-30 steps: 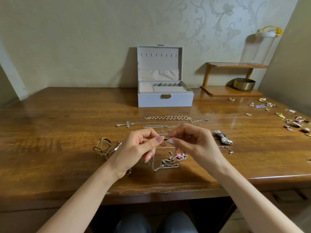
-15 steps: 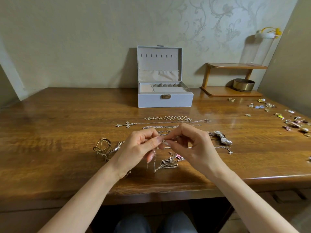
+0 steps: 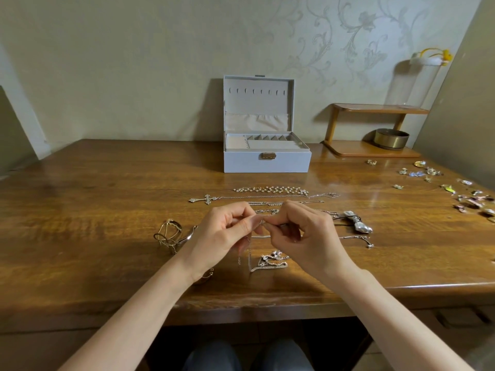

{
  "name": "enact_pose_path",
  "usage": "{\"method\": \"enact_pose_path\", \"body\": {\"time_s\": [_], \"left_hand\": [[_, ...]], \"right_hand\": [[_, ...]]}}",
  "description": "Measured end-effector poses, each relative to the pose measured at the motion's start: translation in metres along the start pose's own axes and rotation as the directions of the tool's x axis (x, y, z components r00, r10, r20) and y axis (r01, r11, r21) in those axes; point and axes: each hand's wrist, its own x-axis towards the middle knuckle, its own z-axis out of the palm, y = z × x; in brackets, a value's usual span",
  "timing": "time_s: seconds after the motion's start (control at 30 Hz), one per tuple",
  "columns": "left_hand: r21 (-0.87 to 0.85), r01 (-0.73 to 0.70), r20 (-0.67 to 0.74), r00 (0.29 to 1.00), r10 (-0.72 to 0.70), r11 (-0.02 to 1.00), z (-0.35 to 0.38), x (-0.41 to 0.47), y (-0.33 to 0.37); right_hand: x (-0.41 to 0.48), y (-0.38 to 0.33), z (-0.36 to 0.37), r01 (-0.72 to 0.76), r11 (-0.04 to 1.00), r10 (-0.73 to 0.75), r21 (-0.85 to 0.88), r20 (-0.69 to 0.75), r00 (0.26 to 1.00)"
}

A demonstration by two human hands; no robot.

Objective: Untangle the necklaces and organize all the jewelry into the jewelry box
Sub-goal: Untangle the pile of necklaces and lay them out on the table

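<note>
- The left hand (image 3: pixel 227 232) and right hand (image 3: pixel 308 234) meet fingertip to fingertip just above the table (image 3: pixel 107 210), fingers curled tight, both pinching one thin chain (image 3: pixel 249 253)
- From the pinch the chain hangs down to a small tangle (image 3: pixel 272 261) lying on the wood below the hands, near the front edge
- The spot being worked is hidden behind the fingertips, so it may be a knot or a clasp; I cannot tell which
- Pulling the hands apart too hard would likely draw a knot tighter, or snap a fine link
- Lifting higher could drag the tangle along the table and off the front edge
- The hanging loop could also snag the necklaces lying just behind the hands and knot them again
- The jewelry box (image 3: pixel 267 162) stands open at the back, well apart from the hands, lid upright
- Between hands and box lie a cross necklace (image 3: pixel 205 199) and a beaded chain (image 3: pixel 270 189) in rows, so any reach to the box passes over them
- Gold bangles (image 3: pixel 168 234) sit just left of the left hand, a pearl pendant (image 3: pixel 359 224) just right of the right
- Small pieces (image 3: pixel 428 172) are scattered far right, near a wooden shelf (image 3: pixel 375 151) holding a brass bowl (image 3: pixel 391 139)
</note>
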Motion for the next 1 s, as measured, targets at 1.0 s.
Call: {"method": "enact_pose_path", "body": {"time_s": [1.0], "left_hand": [[-0.097,0.298,-0.014,0.954,-0.301,0.95,0.0,0.0,0.006]], "right_hand": [[-0.013,0.006,-0.004,-0.148,0.986,0.139,0.079,0.102,0.985]]}}
